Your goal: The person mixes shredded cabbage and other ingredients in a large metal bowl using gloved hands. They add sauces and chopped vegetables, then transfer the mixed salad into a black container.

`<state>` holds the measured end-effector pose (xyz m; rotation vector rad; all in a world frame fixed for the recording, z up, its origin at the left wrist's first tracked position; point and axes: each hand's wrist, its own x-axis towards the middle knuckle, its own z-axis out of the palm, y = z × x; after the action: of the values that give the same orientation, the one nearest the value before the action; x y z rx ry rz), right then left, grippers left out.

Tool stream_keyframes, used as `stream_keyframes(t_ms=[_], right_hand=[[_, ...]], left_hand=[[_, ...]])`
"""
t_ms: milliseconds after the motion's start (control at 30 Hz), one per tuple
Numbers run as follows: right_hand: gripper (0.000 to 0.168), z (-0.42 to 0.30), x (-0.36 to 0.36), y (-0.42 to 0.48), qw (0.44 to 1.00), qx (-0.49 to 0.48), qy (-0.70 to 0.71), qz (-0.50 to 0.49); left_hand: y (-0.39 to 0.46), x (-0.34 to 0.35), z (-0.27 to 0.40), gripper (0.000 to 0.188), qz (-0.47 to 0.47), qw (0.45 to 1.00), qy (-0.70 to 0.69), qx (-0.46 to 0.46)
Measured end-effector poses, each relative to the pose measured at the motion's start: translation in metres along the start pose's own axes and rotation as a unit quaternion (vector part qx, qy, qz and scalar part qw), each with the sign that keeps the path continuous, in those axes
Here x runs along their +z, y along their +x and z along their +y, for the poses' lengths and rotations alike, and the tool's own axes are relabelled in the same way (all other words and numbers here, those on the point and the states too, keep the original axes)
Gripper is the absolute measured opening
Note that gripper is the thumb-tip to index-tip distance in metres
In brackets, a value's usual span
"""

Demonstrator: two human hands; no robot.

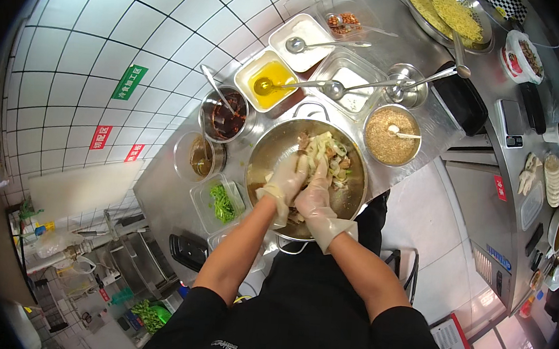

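A wide steel bowl (352, 190) with two loop handles stands on the steel counter before me. Inside lies a mix of pale sliced vegetables and browned chunks (329, 154). My left hand (287, 175), in a thin translucent glove, is down in the bowl at the left of this food. My right hand (316, 197), gloved too, reaches in beside it, its fingers pointing at the mix. Both hands touch the food; whether the fingers close on any of it cannot be seen. More dark pieces show below the hands, partly hidden by them.
Around the bowl stand a tub of yellow oil (278, 98), a pot of dark red sauce (222, 116), a bowl of tan crumbs (392, 134), a box of chopped greens (223, 203) and a clear tray (348, 76). Long-handled ladles stick out. A noodle colander (487, 36) sits at the far right.
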<state>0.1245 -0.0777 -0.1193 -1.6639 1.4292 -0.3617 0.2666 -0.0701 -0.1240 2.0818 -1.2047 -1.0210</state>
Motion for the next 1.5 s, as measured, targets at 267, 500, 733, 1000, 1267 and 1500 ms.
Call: stream_keyframes(t_ms=[267,500,733,1000,1267,1500], right_hand=[[0.105,-0.042,-0.117,0.058,0.964,-0.158,-0.135,-0.166],[0.118,-0.047,-0.085,0.063,0.971,-0.089,-0.052,-0.216],[0.13,-0.022,-0.078,0.056,0.975,-0.018,0.026,-0.218],[0.125,0.002,-0.066,0.055,0.979,-0.045,0.048,-0.193],[0.128,-0.019,-0.063,0.03,0.979,0.042,-0.089,-0.176],[0.136,-0.022,-0.097,0.029,0.985,-0.048,-0.06,-0.155]], left_hand=[[-0.075,-0.052,0.0,0.055,0.171,0.984,0.017,-0.051],[-0.051,-0.045,0.023,0.053,0.086,0.986,-0.05,-0.135],[-0.04,-0.014,-0.002,0.044,0.144,0.955,-0.234,-0.109],[-0.039,-0.022,0.012,0.036,0.082,0.945,-0.291,-0.123],[-0.047,-0.003,0.01,0.041,0.072,0.995,-0.001,-0.063],[-0.063,-0.033,-0.015,0.054,0.182,0.951,-0.224,-0.108]])
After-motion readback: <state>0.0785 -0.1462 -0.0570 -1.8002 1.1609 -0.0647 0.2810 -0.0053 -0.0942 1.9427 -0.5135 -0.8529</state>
